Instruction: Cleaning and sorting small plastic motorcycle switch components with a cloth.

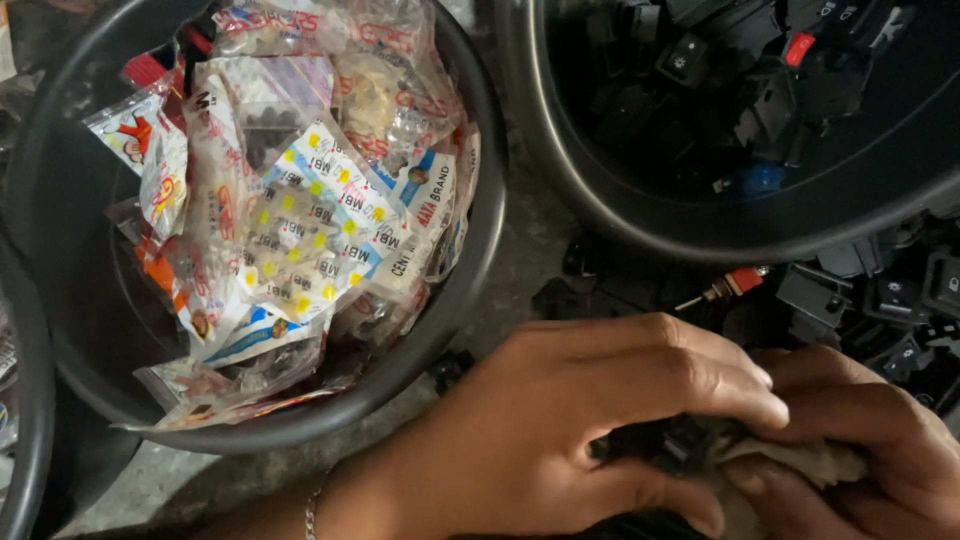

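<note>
Both hands meet at the bottom right, nearest the camera: the left hand (560, 430), a thin chain bracelet (313, 510) at its wrist, and the right hand (880, 450) pinch a crumpled pale scrap of plastic wrapping (800, 462) between them — fingers curled shut on it, its long axis running left to right. Black plastic switch parts (880, 300) lie just beyond on the grey floor (520, 270), with a small red-bodied toggle switch (735, 284) among them. Farther left stands a round black tub (470, 260) heaped with clear printed packets (310, 190) — farther right, another black tub (620, 215) holds more black switches.
</note>
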